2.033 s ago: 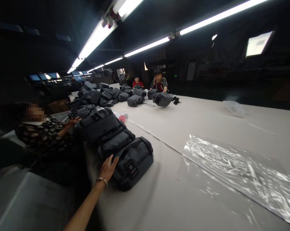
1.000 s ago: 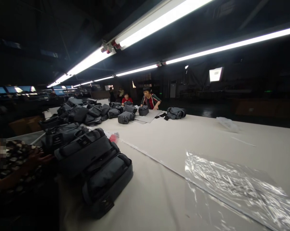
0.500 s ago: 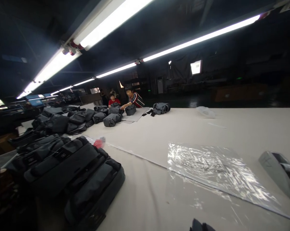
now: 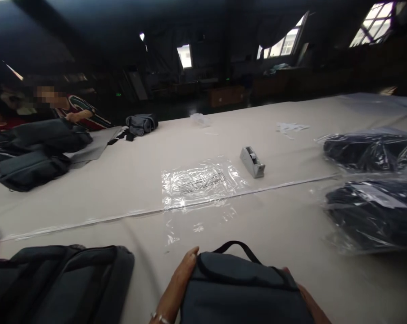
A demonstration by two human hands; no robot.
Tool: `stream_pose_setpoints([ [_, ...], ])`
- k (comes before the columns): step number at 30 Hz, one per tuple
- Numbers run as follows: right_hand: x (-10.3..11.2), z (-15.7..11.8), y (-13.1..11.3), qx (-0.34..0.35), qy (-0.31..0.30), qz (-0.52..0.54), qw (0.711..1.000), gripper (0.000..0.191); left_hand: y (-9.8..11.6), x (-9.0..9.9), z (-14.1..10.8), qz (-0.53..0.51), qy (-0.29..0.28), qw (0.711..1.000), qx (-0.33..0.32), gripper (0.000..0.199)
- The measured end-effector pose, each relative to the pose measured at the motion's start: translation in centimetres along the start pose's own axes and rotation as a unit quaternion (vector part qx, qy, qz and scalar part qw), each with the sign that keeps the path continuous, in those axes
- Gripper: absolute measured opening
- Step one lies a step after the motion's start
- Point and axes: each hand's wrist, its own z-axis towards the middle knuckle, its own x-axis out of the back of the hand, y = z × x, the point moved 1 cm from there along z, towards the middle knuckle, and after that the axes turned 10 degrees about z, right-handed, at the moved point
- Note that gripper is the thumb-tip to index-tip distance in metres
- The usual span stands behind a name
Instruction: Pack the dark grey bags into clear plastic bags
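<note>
A dark grey backpack (image 4: 244, 292) with a black top loop handle is at the bottom centre, close to me. My left hand (image 4: 185, 274) presses along its left side, thumb pointing up near the top corner. On the opposite side my right hand (image 4: 306, 294) grips it, most of its fingers hidden by the fabric. Beyond the backpack lies a flat clear plastic bag (image 4: 200, 184) with printed lines. More dark grey bags (image 4: 92, 279) rest to the left of my left hand.
A grey tape dispenser (image 4: 252, 162) stands behind the plastic bag. Plastic-wrapped dark bags (image 4: 372, 216) lie on the right. White strips (image 4: 291, 128) lie farther back. At the far left a person in a striped shirt (image 4: 85, 112) handles dark bags (image 4: 34, 166) on the white table (image 4: 129, 166).
The view has swung right and down. Both my hands have come into view, holding the backpack; the wrapped bags at right now show.
</note>
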Motion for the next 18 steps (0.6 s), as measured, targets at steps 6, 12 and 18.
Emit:
stream_pose_setpoints([
  [6,1.2,9.4,-2.4,0.176,-0.015,-0.186,0.967,0.034,-7.7,3.2,-0.9,0.247,0.242,0.938,-0.018,0.063],
  [12,-6.5,16.5,-9.8,0.439,-0.192,-0.293,0.828,0.043,-12.3,5.4,0.8,0.590,0.361,0.695,-0.196,0.070],
  [18,-12.7,18.1,-10.8,0.427,-0.263,-0.432,0.750,0.044,-14.2,10.5,1.2,0.624,0.325,0.689,-0.174,0.052],
])
